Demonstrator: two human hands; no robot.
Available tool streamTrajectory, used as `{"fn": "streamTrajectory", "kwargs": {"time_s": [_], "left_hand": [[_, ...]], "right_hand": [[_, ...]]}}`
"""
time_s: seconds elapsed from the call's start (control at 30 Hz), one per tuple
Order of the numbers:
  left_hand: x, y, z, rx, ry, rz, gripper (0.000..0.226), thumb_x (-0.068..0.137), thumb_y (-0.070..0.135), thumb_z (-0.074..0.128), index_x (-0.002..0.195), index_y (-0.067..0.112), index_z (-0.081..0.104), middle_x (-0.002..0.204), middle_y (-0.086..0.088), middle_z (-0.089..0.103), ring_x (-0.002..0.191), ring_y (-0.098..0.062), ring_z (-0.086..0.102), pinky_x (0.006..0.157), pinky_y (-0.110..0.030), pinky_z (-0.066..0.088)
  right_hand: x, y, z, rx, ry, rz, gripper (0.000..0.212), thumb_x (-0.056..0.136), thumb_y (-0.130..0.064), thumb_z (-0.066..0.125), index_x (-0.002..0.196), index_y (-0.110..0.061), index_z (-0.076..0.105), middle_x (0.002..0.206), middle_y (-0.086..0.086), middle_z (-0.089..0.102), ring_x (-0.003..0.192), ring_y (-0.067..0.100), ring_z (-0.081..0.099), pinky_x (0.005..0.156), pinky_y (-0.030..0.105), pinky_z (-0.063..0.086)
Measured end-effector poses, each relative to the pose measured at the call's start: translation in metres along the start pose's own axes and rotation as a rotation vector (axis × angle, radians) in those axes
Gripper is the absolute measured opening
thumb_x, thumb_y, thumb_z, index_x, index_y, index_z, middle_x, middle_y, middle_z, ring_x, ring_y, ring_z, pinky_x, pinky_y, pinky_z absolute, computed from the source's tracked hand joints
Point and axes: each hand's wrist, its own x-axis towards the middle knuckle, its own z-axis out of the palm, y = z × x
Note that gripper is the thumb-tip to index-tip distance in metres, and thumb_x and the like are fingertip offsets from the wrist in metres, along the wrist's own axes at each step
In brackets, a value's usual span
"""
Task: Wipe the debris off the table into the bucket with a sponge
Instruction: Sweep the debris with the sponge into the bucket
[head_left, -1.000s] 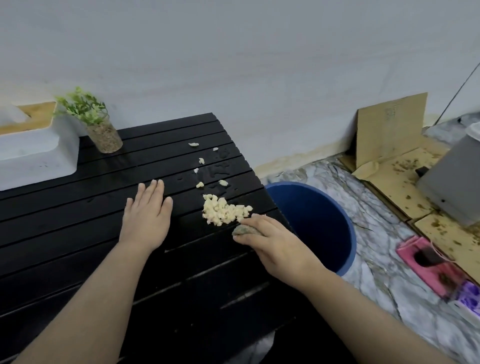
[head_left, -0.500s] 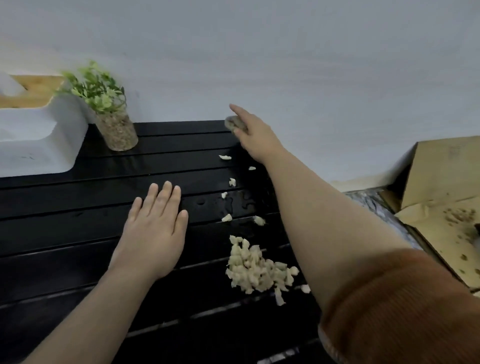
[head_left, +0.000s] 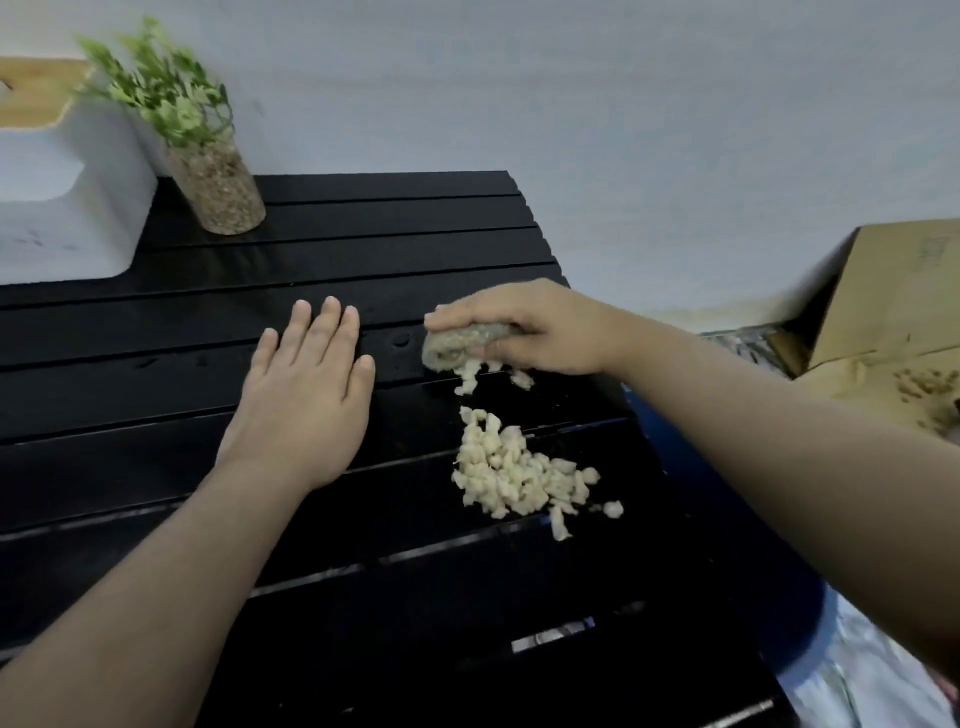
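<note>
- The table (head_left: 156, 374) is black and built of long slats; its right edge runs down the frame just past the crumbs.
- The right hand (head_left: 540, 327) reaches in from the right and curls its fingers (head_left: 467, 314) over a grey-green sponge (head_left: 457, 345), gripping it from above and pressing it on the slats near the right edge, about midway between the far and near edges.
- A few pale crumbs sit directly against the sponge's near side, touching it.
- The debris (head_left: 514, 475), a heap of pale, off-white chunks, lies on the table closer to the near edge than the sponge, close to the right edge; some loose pieces trail off its near-right side.
- The left hand (head_left: 306, 410) lies flat, palm down, on the table to the left of the sponge and debris, fingers spread open and holding nothing.
- The bucket (head_left: 769, 618) is blue and shows only as a sliver below the right edge, mostly hidden by the right forearm.
- At the far left corner stands a white container (head_left: 62, 218), with a small potted plant (head_left: 208, 171) just beside it on its right.
- Cardboard (head_left: 893, 322) leans by the wall well off to the right of the table.
</note>
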Motion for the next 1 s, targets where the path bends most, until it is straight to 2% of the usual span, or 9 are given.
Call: {"fn": "streamTrajectory", "kwargs": {"time_s": [0.1, 0.17, 0.3, 0.5, 0.63, 0.73, 0.83, 0.93, 1.0], "left_hand": [[-0.001, -0.001, -0.001, 0.000, 0.000, 0.003, 0.055, 0.095, 0.037, 0.014, 0.146, 0.020, 0.006, 0.158, 0.003, 0.001, 0.145, -0.014, -0.008, 0.118, -0.036, -0.005], [-0.001, -0.001, -0.001, 0.001, -0.001, 0.000, 0.055, 0.095, 0.037, 0.014, 0.146, 0.020, 0.005, 0.158, 0.004, 0.000, 0.145, -0.013, -0.009, 0.118, -0.036, -0.005], [0.000, 0.001, -0.002, -0.008, -0.004, -0.008, 0.055, 0.095, 0.037, 0.014, 0.146, 0.020, 0.005, 0.158, 0.004, 0.000, 0.144, -0.012, -0.009, 0.118, -0.035, -0.005], [-0.001, 0.002, -0.004, -0.009, -0.010, -0.008, 0.054, 0.095, 0.037, 0.013, 0.146, 0.021, 0.004, 0.158, 0.005, -0.001, 0.144, -0.012, -0.009, 0.118, -0.035, -0.005], [-0.001, 0.003, -0.005, -0.006, -0.006, -0.010, 0.054, 0.095, 0.036, 0.014, 0.146, 0.021, 0.005, 0.158, 0.004, 0.000, 0.145, -0.013, -0.009, 0.118, -0.035, -0.005], [-0.001, 0.003, -0.005, -0.007, -0.008, -0.012, 0.054, 0.095, 0.036, 0.014, 0.146, 0.021, 0.004, 0.158, 0.004, -0.001, 0.144, -0.013, -0.009, 0.117, -0.035, -0.006], [-0.001, 0.002, -0.005, -0.003, -0.010, -0.011, 0.054, 0.095, 0.036, 0.013, 0.146, 0.021, 0.004, 0.158, 0.005, -0.001, 0.144, -0.012, -0.010, 0.118, -0.035, -0.006], [-0.001, 0.002, -0.005, -0.006, -0.010, -0.012, 0.054, 0.095, 0.037, 0.013, 0.146, 0.022, 0.003, 0.158, 0.005, -0.002, 0.144, -0.012, -0.011, 0.118, -0.035, -0.006], [-0.001, 0.002, -0.005, -0.005, -0.011, -0.011, 0.054, 0.095, 0.036, 0.013, 0.146, 0.022, 0.004, 0.158, 0.005, -0.002, 0.144, -0.012, -0.010, 0.118, -0.035, -0.006]], "right_hand": [[0.015, 0.013, -0.021, 0.194, 0.277, 0.125, 0.036, 0.090, -0.007, 0.055, 0.127, -0.007, 0.054, 0.093, -0.019, 0.062, 0.079, -0.011, 0.057, 0.073, 0.004, 0.040], [0.034, 0.033, -0.026, 0.109, 0.391, 0.244, 0.038, 0.092, -0.014, 0.055, 0.130, -0.014, 0.052, 0.109, -0.010, 0.062, 0.098, -0.001, 0.055, 0.089, 0.018, 0.041], [0.054, 0.067, -0.015, -0.104, 0.290, 0.401, 0.060, 0.085, -0.040, 0.061, 0.138, -0.025, 0.038, 0.144, -0.003, 0.042, 0.133, 0.014, 0.034, 0.114, 0.044, 0.020], [0.017, 0.029, 0.003, -0.060, 0.177, 0.144, 0.049, 0.088, -0.019, 0.062, 0.134, -0.019, 0.046, 0.141, 0.004, 0.048, 0.133, 0.014, 0.038, 0.111, 0.025, 0.025], [-0.021, 0.000, 0.007, 0.068, -0.035, 0.041, 0.046, 0.088, -0.013, 0.062, 0.132, -0.016, 0.049, 0.130, 0.000, 0.056, 0.112, -0.016, 0.046, 0.092, 0.004, 0.034], [-0.015, 0.010, -0.016, 0.103, 0.160, 0.078, 0.042, 0.089, -0.014, 0.060, 0.130, -0.014, 0.051, 0.120, -0.005, 0.057, 0.098, -0.020, 0.050, 0.088, 0.001, 0.035], [0.011, 0.041, -0.030, 0.068, 0.406, 0.279, 0.042, 0.092, -0.015, 0.057, 0.133, -0.013, 0.048, 0.123, 0.004, 0.058, 0.097, -0.008, 0.055, 0.086, 0.006, 0.037], [0.029, 0.064, -0.019, -0.128, 0.345, 0.364, 0.044, 0.093, -0.019, 0.054, 0.136, -0.012, 0.044, 0.136, 0.009, 0.050, 0.129, 0.021, 0.042, 0.103, 0.020, 0.025], [0.030, 0.058, -0.010, -0.143, 0.296, 0.296, 0.045, 0.093, -0.017, 0.054, 0.136, -0.014, 0.044, 0.138, 0.010, 0.049, 0.133, 0.024, 0.037, 0.104, 0.018, 0.020]]}}
